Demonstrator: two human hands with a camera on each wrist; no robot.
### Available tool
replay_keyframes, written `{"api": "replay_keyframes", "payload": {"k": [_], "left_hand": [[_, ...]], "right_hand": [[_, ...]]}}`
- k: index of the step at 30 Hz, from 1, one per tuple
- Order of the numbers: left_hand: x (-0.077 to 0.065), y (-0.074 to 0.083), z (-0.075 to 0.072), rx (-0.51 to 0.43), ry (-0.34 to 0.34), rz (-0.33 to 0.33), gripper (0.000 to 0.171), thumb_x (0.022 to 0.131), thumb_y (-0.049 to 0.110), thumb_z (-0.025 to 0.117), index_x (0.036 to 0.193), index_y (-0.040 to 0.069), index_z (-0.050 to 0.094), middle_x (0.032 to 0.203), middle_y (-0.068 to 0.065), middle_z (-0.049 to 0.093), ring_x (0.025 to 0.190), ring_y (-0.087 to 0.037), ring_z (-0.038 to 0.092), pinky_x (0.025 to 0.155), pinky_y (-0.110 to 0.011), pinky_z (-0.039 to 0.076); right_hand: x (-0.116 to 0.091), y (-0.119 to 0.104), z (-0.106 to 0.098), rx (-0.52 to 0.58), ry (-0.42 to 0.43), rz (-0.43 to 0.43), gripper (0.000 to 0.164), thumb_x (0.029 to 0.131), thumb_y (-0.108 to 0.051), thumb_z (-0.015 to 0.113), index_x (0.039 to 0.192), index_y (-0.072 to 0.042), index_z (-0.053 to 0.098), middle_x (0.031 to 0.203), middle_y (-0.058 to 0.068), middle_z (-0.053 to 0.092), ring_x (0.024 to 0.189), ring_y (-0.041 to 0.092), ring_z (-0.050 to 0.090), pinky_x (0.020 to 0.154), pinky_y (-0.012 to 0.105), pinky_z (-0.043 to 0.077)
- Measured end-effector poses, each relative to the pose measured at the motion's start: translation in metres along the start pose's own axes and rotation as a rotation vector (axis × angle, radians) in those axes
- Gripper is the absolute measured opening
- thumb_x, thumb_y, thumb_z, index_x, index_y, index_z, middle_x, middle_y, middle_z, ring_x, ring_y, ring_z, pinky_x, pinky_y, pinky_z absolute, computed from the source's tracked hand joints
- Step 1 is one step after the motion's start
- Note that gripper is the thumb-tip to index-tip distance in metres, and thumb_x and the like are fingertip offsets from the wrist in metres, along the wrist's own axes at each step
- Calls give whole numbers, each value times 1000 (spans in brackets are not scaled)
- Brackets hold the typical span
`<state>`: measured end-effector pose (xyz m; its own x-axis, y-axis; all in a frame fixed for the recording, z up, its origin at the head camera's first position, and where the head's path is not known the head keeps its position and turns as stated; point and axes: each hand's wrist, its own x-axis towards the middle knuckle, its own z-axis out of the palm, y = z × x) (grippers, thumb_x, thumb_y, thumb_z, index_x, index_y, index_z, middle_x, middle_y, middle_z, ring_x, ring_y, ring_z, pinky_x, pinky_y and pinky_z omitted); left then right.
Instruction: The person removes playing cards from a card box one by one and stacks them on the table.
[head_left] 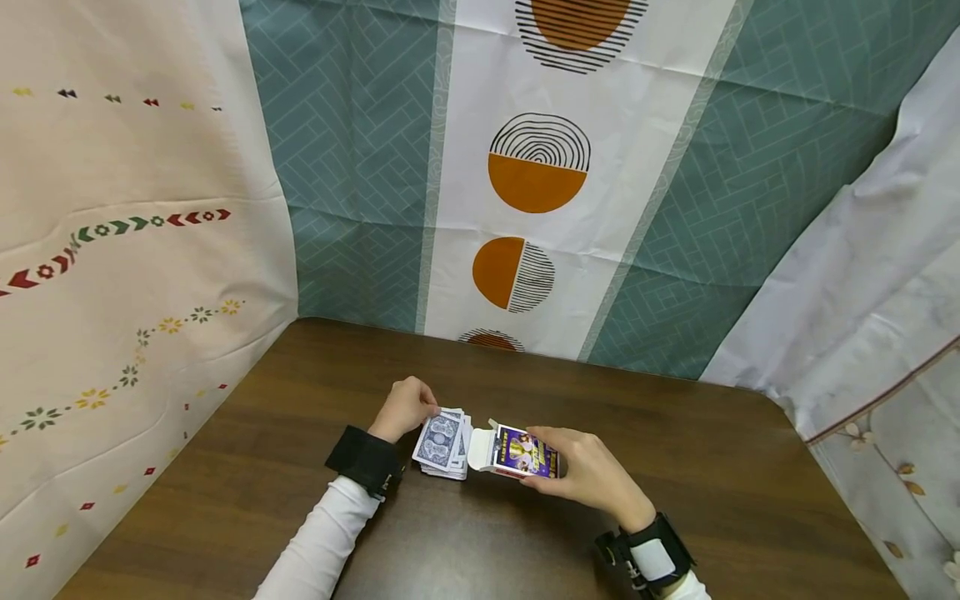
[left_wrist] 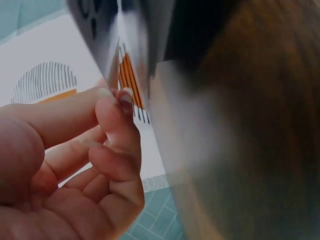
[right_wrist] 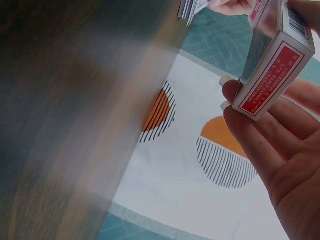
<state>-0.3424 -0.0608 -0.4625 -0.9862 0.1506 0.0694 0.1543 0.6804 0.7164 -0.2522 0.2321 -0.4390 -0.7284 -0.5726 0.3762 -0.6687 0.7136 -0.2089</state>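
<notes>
Blue-backed playing cards (head_left: pixel 440 439) sit in a loose stack in the head view, their edges uneven. My left hand (head_left: pixel 408 407) is at the stack's upper left corner. Up close in the left wrist view, its thumb and fingertips pinch the edge of a playing card (left_wrist: pixel 95 37); how many cards are in that pinch is unclear. To the right, my right hand (head_left: pixel 588 468) holds a purple-fronted card box (head_left: pixel 525 453) between thumb and fingers. The white flap (head_left: pixel 481 450) of the box stands unfolded toward the cards. In the right wrist view, a red printed panel (right_wrist: pixel 270 80) shows on the box's side.
A dark brown wooden table (head_left: pixel 660 450) lies beneath both hands. Behind it hangs a teal and white patterned cloth (head_left: pixel 360 183). Pale cloths drape at the left (head_left: pixel 150 275) and right (head_left: pixel 847 275) sides. Both wrists wear black straps (head_left: pixel 365 461).
</notes>
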Motion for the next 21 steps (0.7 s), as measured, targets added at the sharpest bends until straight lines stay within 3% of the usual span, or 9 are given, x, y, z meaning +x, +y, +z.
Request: {"api": "replay_keyframes", "payload": {"k": [6, 10, 12, 17, 19, 21], "left_hand": [[1, 3, 3, 72, 22, -54, 8, 79, 4, 76, 76, 0, 69, 80, -11, 67, 71, -21, 57, 62, -31, 46], [-3, 12, -1, 81, 5, -39, 12, 81, 9, 76, 81, 1, 67, 82, -11, 66, 70, -20, 56, 60, -29, 45], [-9, 21, -6, 42, -51, 21, 13, 82, 11, 75, 79, 2, 67, 77, -9, 64, 67, -17, 53, 57, -27, 42], [-28, 54, -11, -88, -312, 193, 16, 85, 16, 73, 76, 3, 71, 65, 3, 56, 59, -10, 45, 54, -22, 35], [-35, 63, -6, -82, -352, 207, 20, 85, 19, 73, 73, 2, 71, 60, 6, 50, 55, -8, 41, 51, -21, 32], [-40, 70, 0, -60, -344, 192, 26, 84, 20, 74, 67, 1, 70, 56, 8, 46, 51, -7, 38, 47, -20, 28]], "right_hand": [[2, 0, -1, -15, 5, -16, 61, 77, -50, 76, 121, -8, 65, 110, 5, 71, 82, 5, 60, 68, 21, 51], [2, 0, -1, -16, 9, -21, 61, 78, -50, 76, 121, -9, 65, 110, 5, 71, 82, 5, 60, 67, 19, 50], [2, 1, -1, -10, 13, -23, 61, 78, -50, 76, 121, -9, 65, 110, 5, 71, 81, 5, 60, 67, 19, 50], [1, 0, 0, 10, 28, -24, 61, 77, -51, 76, 121, -10, 65, 109, 4, 71, 81, 4, 60, 67, 18, 50], [1, -1, 0, 18, 40, -33, 61, 77, -50, 77, 121, -10, 64, 109, 4, 71, 82, 3, 61, 68, 19, 51], [1, -2, 0, 27, 53, -48, 61, 77, -49, 77, 122, -9, 64, 108, 4, 71, 82, 4, 62, 68, 20, 52]]}}
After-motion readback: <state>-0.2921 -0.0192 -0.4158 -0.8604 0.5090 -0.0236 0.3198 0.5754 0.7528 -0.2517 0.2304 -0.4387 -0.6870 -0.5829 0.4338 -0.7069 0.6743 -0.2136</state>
